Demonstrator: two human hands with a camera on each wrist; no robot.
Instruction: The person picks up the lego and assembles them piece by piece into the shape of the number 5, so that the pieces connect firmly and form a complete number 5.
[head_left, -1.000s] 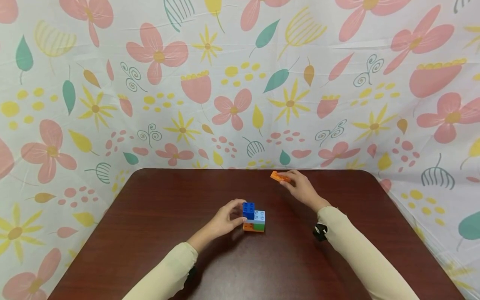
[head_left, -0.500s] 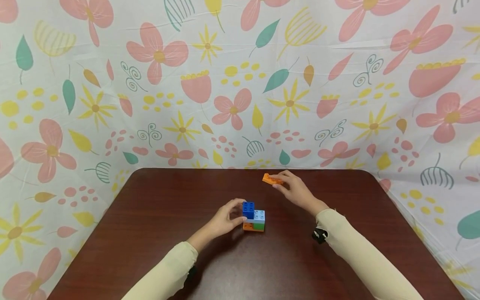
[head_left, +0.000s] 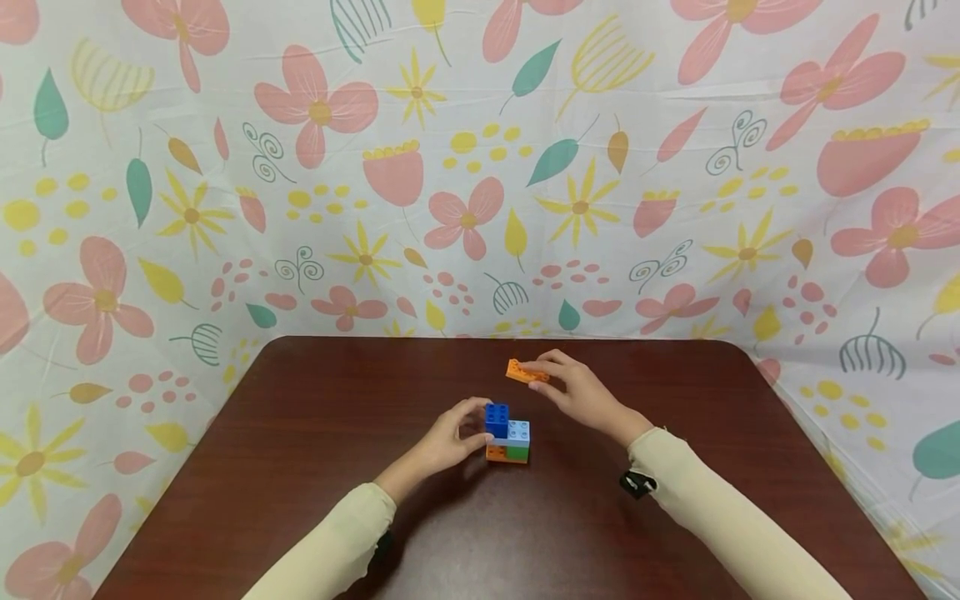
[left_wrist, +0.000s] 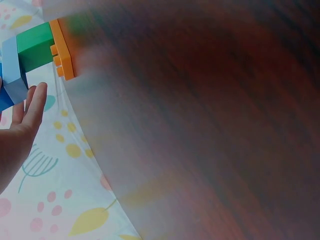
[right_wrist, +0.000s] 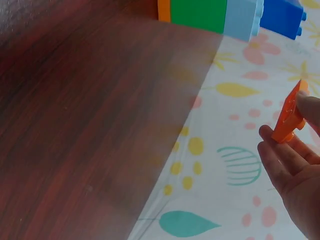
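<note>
A stack of toy building bricks stands mid-table: a thin orange brick at the bottom, a green brick on it, a light blue brick above, and a dark blue brick on the top left. My left hand holds the stack from its left side, thumb in front and fingers behind, at the dark blue brick. Above the table, behind and to the right of the stack, my right hand pinches another thin orange brick between thumb and fingers. It is apart from the stack.
The dark reddish-brown table spreads around both hands. A white cloth with a flower pattern hangs behind the table's far edge and at the sides.
My right hand has moved left and nearer with the thin orange brick, toward the stack. My left hand and the stack have stayed in place.
</note>
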